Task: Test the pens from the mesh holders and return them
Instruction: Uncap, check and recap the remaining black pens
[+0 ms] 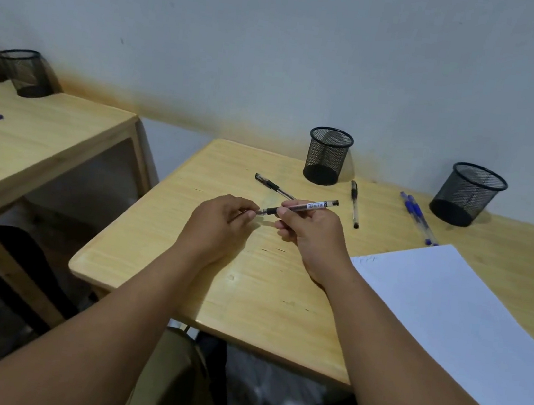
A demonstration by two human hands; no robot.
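Right now both hands meet over the middle of the wooden desk (200,298). The right hand (314,231) is curled around a clear-barrelled black pen (305,206), fingers pinching near the grip, the barrel angling up and to the right. The left hand (223,219) pinches at the pen's tip end, thumb and fingers pressed together; whether it grips a cap I cannot tell. Two empty mesh holders (328,156) (468,194) stand upright by the wall. Loose on the desk lie two black pens (272,185) (355,203) and two blue pens (417,217). White paper (455,326) lies at right.
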